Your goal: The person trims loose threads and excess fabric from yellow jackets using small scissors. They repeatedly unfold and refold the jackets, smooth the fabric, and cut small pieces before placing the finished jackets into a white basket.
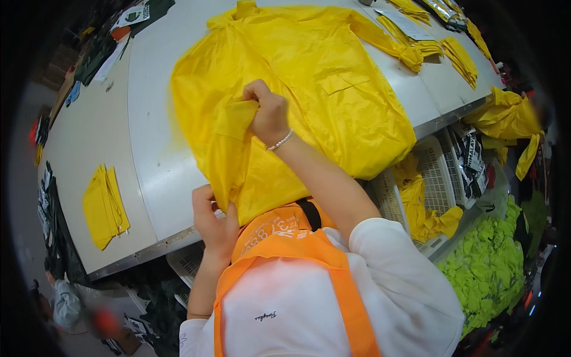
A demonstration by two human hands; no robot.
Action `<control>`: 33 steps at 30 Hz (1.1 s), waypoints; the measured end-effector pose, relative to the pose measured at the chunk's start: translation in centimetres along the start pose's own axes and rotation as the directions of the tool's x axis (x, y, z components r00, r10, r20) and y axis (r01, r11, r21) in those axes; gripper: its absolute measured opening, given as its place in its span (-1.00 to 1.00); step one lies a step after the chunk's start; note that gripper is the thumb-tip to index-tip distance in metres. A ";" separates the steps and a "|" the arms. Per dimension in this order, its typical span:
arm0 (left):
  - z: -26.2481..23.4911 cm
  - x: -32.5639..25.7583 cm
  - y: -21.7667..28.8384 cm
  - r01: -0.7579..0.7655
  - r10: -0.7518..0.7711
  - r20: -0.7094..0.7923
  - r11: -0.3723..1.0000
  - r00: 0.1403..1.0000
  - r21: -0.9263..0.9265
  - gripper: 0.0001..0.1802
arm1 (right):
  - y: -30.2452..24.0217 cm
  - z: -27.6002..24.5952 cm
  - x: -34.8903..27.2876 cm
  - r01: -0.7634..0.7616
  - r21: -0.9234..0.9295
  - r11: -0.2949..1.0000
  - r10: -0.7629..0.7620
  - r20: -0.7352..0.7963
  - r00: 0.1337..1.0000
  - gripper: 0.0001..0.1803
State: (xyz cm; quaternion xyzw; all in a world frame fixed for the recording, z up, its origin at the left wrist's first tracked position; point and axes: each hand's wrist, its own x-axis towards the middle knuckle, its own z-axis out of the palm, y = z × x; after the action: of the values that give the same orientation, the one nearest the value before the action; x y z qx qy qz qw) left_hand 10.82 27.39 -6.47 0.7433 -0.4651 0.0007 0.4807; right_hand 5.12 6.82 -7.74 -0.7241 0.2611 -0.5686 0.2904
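A yellow raincoat (297, 65) lies spread over the pale table, its collar at the far side and one sleeve stretched to the right. With my right hand (269, 114), closed in a fist, I grip a gathered fold of it near the left front. My left hand (215, 219) pinches the coat's lower edge at the table's front rim, close to my apron. Between the two hands the fabric is pulled up and bunched. A flapped pocket (344, 82) shows on the coat's right half.
Folded yellow pieces (105, 206) lie at the table's left, and more yellow stacks (459, 61) at the far right. Below the right edge stand white plastic baskets (431, 172) with yellow cloth. Lime-green cloth (485, 262) is heaped beside them. Dark garments (98, 56) line the far left edge.
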 end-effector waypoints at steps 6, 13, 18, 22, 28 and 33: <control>-4.5 5.8 -9.6 0.243 -0.239 -0.433 0.969 0.869 -0.046 -0.60 | -1.4 1.0 -7.2 0.204 -0.099 0.974 -0.079 0.695 0.714 -0.79; -5.1 2.4 -10.4 0.345 -0.273 -0.321 0.918 0.907 0.194 -0.41 | -1.4 -3.5 -10.1 0.017 -0.031 0.999 0.029 0.995 0.091 -0.62; -7.8 -4.8 -8.9 0.239 -0.704 0.427 0.638 0.567 0.732 0.18 | 14.4 -16.3 -1.8 -0.323 -0.582 0.746 0.643 0.504 0.577 -0.78; 1.7 -2.2 -4.4 0.296 -0.401 -0.043 0.596 0.915 0.747 -0.13 | 25.9 -27.7 -0.4 0.335 -0.796 0.505 0.078 0.428 0.900 -0.67; 35.4 -1.3 8.2 0.072 -0.361 0.367 0.790 0.857 0.609 -0.13 | 28.7 -29.3 4.9 0.019 -0.736 0.677 0.678 0.633 0.373 -0.54; 40.4 -1.4 8.5 0.052 -0.346 0.365 0.783 0.864 0.620 -0.16 | 36.0 -29.8 9.8 0.352 -0.477 0.805 0.276 0.827 0.489 -0.68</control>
State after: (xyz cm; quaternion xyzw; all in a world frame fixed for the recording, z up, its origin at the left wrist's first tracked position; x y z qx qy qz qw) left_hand -13.87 -1.47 -22.81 0.8796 -0.4579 -0.0828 0.0985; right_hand -23.52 -28.85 -21.46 -0.9663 0.2233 -0.0175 0.1268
